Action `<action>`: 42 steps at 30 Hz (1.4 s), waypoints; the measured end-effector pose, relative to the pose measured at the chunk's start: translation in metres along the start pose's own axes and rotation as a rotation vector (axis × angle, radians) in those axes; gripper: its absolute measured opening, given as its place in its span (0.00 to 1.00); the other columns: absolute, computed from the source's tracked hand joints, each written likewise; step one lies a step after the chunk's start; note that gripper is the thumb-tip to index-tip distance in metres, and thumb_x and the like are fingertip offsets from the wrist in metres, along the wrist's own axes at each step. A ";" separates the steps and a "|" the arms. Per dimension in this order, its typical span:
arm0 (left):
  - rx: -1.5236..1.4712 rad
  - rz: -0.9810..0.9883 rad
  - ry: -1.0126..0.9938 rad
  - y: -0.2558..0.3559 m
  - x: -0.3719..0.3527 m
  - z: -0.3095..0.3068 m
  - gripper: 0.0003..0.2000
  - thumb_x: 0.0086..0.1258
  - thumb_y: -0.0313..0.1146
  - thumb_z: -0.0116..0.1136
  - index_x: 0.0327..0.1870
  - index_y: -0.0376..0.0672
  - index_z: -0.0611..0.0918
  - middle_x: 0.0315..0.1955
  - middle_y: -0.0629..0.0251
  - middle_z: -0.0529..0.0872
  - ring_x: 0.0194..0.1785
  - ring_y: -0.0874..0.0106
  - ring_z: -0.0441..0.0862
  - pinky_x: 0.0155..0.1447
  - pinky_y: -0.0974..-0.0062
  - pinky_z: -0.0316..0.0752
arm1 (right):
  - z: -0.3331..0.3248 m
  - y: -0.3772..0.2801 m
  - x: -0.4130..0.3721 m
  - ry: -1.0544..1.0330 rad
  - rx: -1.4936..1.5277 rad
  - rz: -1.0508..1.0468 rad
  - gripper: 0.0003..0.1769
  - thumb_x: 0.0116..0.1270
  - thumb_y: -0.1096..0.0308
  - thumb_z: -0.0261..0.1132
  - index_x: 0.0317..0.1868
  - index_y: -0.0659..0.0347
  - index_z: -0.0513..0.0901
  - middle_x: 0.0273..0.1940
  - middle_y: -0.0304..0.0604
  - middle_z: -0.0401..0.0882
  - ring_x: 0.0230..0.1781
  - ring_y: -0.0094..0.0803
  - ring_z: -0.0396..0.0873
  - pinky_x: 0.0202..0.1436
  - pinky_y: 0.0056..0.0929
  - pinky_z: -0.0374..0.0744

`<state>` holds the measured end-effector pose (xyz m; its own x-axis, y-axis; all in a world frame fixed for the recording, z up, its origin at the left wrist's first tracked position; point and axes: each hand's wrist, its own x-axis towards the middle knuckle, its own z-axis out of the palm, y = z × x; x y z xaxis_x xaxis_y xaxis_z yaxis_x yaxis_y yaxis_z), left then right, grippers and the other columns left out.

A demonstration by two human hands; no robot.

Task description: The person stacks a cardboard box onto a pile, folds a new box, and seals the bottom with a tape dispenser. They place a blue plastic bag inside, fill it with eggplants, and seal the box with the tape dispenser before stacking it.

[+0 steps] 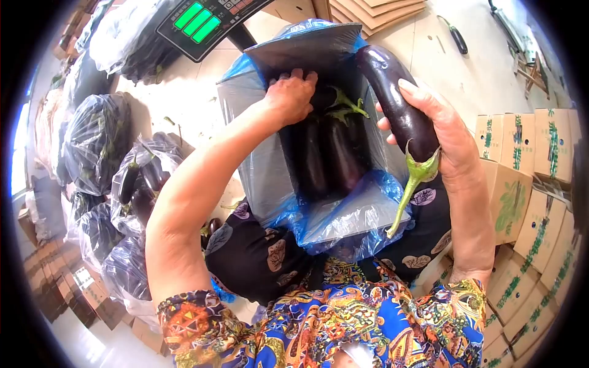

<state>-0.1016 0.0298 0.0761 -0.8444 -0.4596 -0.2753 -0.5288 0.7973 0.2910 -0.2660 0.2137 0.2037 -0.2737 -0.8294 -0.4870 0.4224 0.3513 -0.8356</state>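
My right hand (438, 116) is wrapped round a long, dark purple eggplant (399, 92), held above the right side of a box (251, 159). Its green stem points down towards my lap. Blue plastic (362, 214) lines the box and spills over its near and far edges. Inside lie several eggplants (334, 153), some with green stems showing at the far end. My left hand (291, 98) reaches into the far left of the box, its bent fingers apart near the raised flap (307, 52). What its fingertips touch is partly hidden.
A scale display (202, 24) with green digits stands beyond the box. Clear bags of eggplants (95, 135) line the left side. Printed cartons (503, 196) are stacked at right. One loose eggplant (454, 37) lies on the floor, near flattened cardboard (380, 12).
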 end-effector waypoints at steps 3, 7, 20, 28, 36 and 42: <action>0.058 0.019 0.045 0.002 0.003 0.002 0.30 0.54 0.32 0.68 0.61 0.41 0.72 0.50 0.47 0.76 0.57 0.49 0.75 0.57 0.52 0.71 | 0.003 -0.002 -0.001 -0.001 -0.012 -0.018 0.23 0.70 0.56 0.62 0.54 0.69 0.74 0.40 0.49 0.82 0.33 0.28 0.84 0.31 0.21 0.85; 0.304 0.196 0.420 0.005 -0.007 0.027 0.27 0.60 0.32 0.59 0.63 0.42 0.73 0.53 0.53 0.73 0.59 0.53 0.70 0.55 0.51 0.71 | 0.008 0.003 0.000 -0.015 0.028 0.016 0.21 0.71 0.59 0.61 0.56 0.67 0.73 0.40 0.46 0.81 0.33 0.28 0.84 0.32 0.21 0.85; -0.938 0.000 0.309 -0.050 -0.143 -0.068 0.17 0.74 0.31 0.53 0.62 0.40 0.77 0.47 0.62 0.86 0.52 0.73 0.81 0.58 0.75 0.75 | 0.052 0.052 0.043 -0.123 -0.357 -0.014 0.42 0.63 0.60 0.67 0.71 0.67 0.55 0.57 0.45 0.68 0.59 0.33 0.66 0.67 0.32 0.64; -0.889 -0.812 0.454 -0.146 -0.371 0.142 0.19 0.67 0.31 0.59 0.58 0.35 0.77 0.46 0.58 0.86 0.49 0.68 0.83 0.54 0.71 0.77 | 0.064 0.156 0.100 -0.387 -1.153 -0.256 0.43 0.71 0.61 0.55 0.77 0.64 0.40 0.78 0.58 0.40 0.79 0.47 0.40 0.79 0.36 0.43; -0.317 -0.908 0.587 -0.091 -0.385 0.318 0.28 0.58 0.36 0.65 0.60 0.36 0.73 0.53 0.44 0.77 0.57 0.49 0.74 0.61 0.57 0.70 | 0.073 0.109 0.072 -0.264 -1.084 0.022 0.39 0.72 0.56 0.58 0.77 0.55 0.50 0.69 0.58 0.63 0.68 0.42 0.65 0.72 0.35 0.61; -1.368 -1.458 0.325 -0.060 -0.299 0.339 0.34 0.54 0.54 0.70 0.51 0.33 0.77 0.37 0.52 0.83 0.41 0.59 0.81 0.47 0.64 0.75 | 0.078 0.067 0.057 -0.289 -1.139 0.078 0.32 0.72 0.52 0.59 0.69 0.62 0.67 0.65 0.50 0.70 0.63 0.39 0.71 0.65 0.32 0.69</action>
<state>0.2122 0.2517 -0.1698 0.2887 -0.5219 -0.8026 -0.2676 -0.8489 0.4558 -0.1858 0.1559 0.1392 -0.0131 -0.8050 -0.5931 -0.6265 0.4689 -0.6225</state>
